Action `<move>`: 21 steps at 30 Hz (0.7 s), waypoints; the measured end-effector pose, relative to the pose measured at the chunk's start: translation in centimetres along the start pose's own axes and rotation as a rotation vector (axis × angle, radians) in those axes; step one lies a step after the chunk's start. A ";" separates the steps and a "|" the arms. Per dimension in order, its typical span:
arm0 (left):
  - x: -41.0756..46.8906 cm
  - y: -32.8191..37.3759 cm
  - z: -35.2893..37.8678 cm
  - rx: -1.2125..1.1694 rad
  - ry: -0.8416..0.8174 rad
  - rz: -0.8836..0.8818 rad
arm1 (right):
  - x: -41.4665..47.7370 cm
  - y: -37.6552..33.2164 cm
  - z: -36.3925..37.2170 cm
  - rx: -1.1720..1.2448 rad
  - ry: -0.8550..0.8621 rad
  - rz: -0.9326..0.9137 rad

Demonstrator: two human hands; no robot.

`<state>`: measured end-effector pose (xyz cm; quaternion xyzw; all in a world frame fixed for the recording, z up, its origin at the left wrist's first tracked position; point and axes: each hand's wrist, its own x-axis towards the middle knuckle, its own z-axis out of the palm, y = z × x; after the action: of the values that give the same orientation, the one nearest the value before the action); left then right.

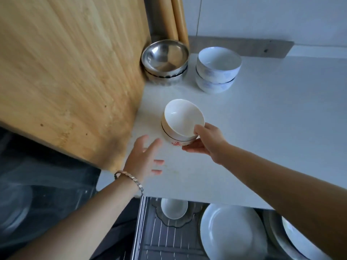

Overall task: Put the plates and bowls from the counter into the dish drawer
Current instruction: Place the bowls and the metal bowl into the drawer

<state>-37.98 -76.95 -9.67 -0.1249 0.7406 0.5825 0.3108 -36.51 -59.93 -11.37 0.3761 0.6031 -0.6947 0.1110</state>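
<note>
A small stack of white bowls (183, 121) with a red mark on the lowest one sits tilted on the white counter (262, 119). My right hand (206, 140) grips this stack, thumb on the top rim and fingers under the base. My left hand (145, 156) hovers open just left of the stack, fingers spread, touching nothing. Farther back stand two stacked blue-patterned bowls (217, 69) and two stacked steel bowls (165, 61). Below the counter edge the open dish drawer (150, 231) holds a white bowl (173, 208), a large white plate (232, 233) and another plate (300, 241).
A big wooden cutting board (71, 72) leans at the left, right beside the steel bowls. Wooden rolling pins (174, 15) stand in the corner against the tiled wall. A dark appliance with a glass lid (37, 194) lies at the lower left.
</note>
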 end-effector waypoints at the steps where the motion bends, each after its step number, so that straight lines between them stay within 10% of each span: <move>1: -1.3 0.2 0.7 0.012 -0.055 -0.017 | -1.6 1.0 -1.5 -0.037 -0.007 -0.003; 10: -12.9 -6.9 9.3 0.251 -0.245 -0.089 | -16.9 11.6 -12.9 -0.400 -0.060 -0.048; 21: -15.9 -25.6 16.1 0.807 -0.336 -0.227 | -19.2 30.1 -16.6 -0.793 -0.103 0.317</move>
<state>-6.54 -72.07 -22.21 0.0221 0.8294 0.2215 0.5124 1.55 -57.82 -21.27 0.3571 0.7519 -0.4012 0.3823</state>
